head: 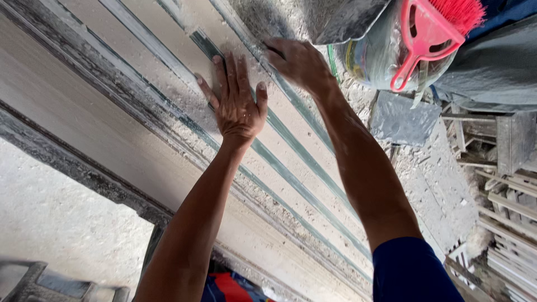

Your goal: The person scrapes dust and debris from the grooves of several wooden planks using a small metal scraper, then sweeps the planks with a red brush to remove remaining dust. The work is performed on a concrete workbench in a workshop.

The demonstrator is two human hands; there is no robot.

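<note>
- While both palms lie flat, fingers spread, grasping nothing, on the dusty slab [112, 120]:
- left hand [238, 103] mid-slab;
- right hand [299, 61] beyond it, nearer the red brush [428, 33];
- best pressed evenly.

Matt, dust-coated beige stone strips [168, 89] with greenish cut edges — glossy red plastic brush [430, 33], rough grey slab offcut [404, 119].

A dusty table [67, 106] carries long pale strips [168, 67] side by side — white dust lies thick between the strips.
</note>
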